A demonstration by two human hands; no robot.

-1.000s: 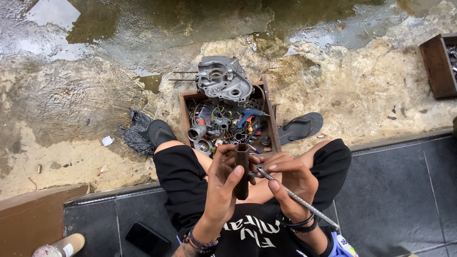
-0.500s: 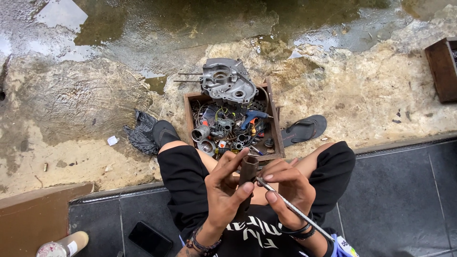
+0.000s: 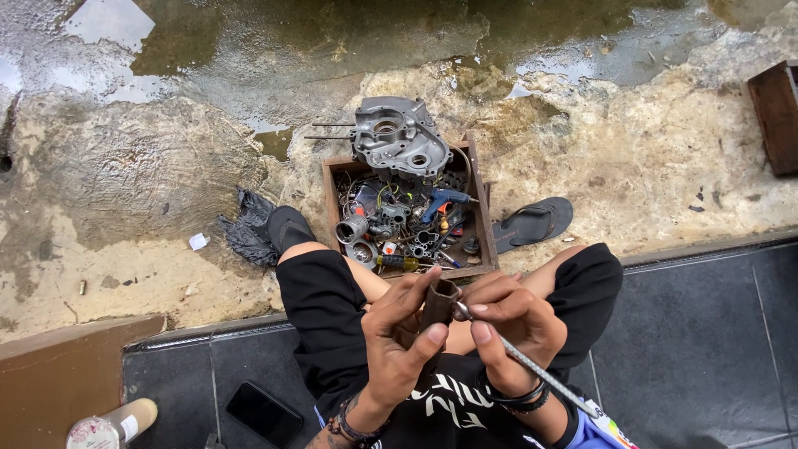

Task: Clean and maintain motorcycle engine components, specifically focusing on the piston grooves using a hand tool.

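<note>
- Hands meet in front of the person's chest, above the lap, seen from over the head.
- The left hand [image 3: 399,341] is closed around a dark metal tube [image 3: 436,303], with the thumb pressed on its side and the fingers wrapped behind it.
- The tube stands almost upright between both hands, its open end pointing away from the body.
- The right hand [image 3: 511,320] is closed on a long thin metal rod [image 3: 532,366], gripping it near its rounded tip, which touches the tube near its top.
- The rod runs back and to the right, past the right wrist with its dark bracelets.
- A wooden box [image 3: 482,216] lies on the ground just in front of the knees.
- Inside the box are many small metal parts, rings, short pipes, wires, a screwdriver with a yellow handle [image 3: 397,262] and a blue tool [image 3: 445,199].
- A grey engine casing [image 3: 399,137] rests on the far edge of the box.
- A dark sandal [image 3: 532,223] lies just right of the box.
- A black phone [image 3: 264,413] lies on the dark tiles at the left side of the person.
</note>
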